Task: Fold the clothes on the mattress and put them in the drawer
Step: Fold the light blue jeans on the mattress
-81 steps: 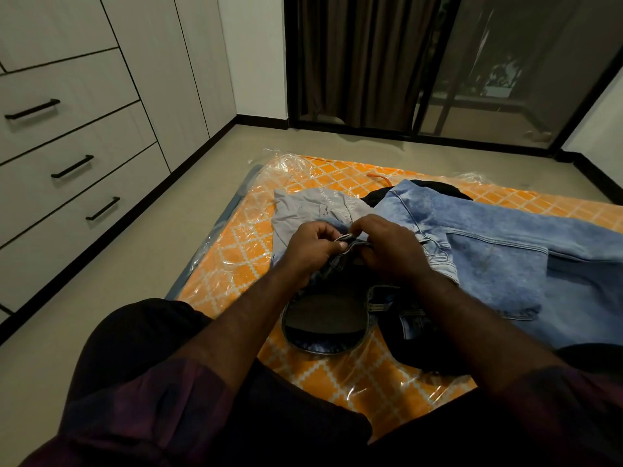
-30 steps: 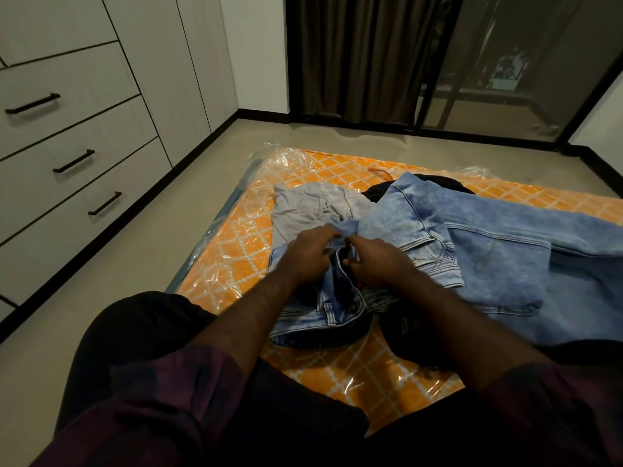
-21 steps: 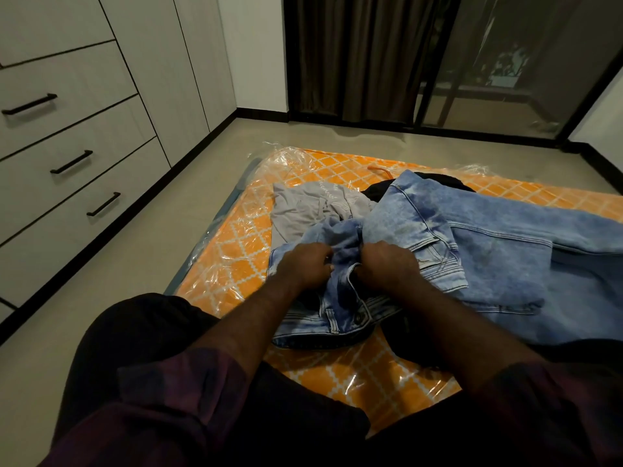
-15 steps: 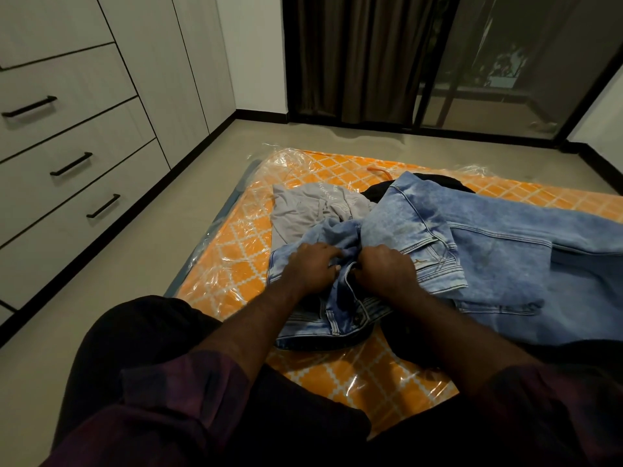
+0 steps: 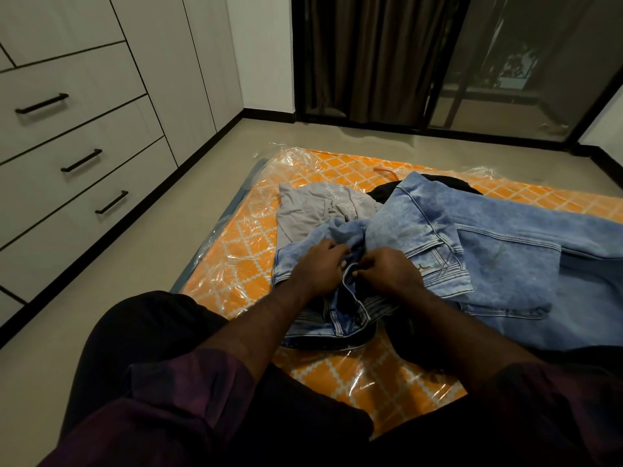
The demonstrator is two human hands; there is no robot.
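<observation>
Light blue jeans [image 5: 505,257] lie spread over the orange plastic-wrapped mattress [image 5: 236,264]. My left hand [image 5: 320,264] and my right hand [image 5: 391,267] sit close together at the jeans' waistband, fingers curled and pinching the denim around the fly button. A grey garment [image 5: 310,210] lies crumpled just beyond my hands. A black garment [image 5: 384,193] shows behind the jeans. Three shut drawers [image 5: 84,163] with black handles stand in the white unit at the left.
Beige floor [image 5: 135,264] runs between the mattress and the drawer unit. An orange hanger hook [image 5: 384,170] pokes out at the far side of the clothes. Dark curtains and a glass door [image 5: 438,62] close the far wall. My knees are at the mattress's near edge.
The waistband was open and showing its dark inside; my hands have drawn the two sides together and now pinch at the button. The jeans have shifted slightly toward me.
</observation>
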